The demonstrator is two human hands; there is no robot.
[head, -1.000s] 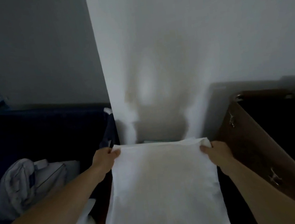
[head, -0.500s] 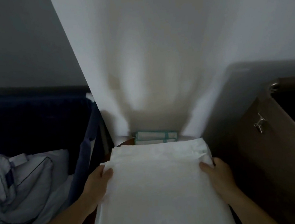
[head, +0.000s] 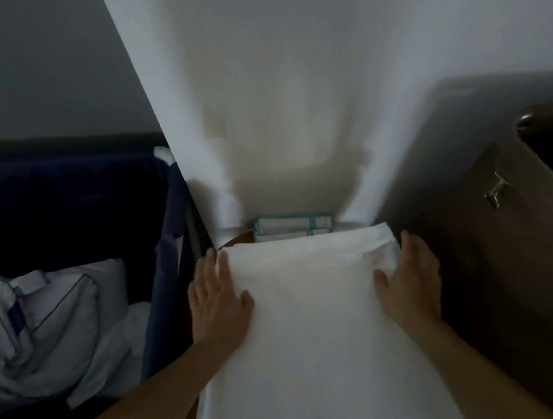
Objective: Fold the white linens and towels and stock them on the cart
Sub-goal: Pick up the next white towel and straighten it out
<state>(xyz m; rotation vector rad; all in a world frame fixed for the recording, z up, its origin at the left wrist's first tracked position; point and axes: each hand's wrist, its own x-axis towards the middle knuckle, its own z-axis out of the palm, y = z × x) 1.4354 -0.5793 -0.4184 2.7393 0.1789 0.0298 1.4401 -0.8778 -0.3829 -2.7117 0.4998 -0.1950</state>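
Observation:
A folded white linen [head: 313,301] lies flat in the middle of the view, its far edge near the wall. My left hand [head: 218,298] rests on its left side, fingers straight along the edge and thumb on top. On the right side my right hand [head: 410,276] lies the same way, fingers extended by the far right corner. Both palms press the cloth down. What the linen lies on is hidden beneath it; only a brown sliver shows at its far left corner.
A dark blue fabric hamper [head: 165,273] stands at the left with crumpled white bedding [head: 40,325] in it. A brown bin [head: 510,217] with metal clips is at the right. Teal-edged packs [head: 292,225] sit behind the linen against the white wall [head: 288,87].
The linen came down from being held by its far corners to lying flat. Both hands let go of the corners and now press along its sides.

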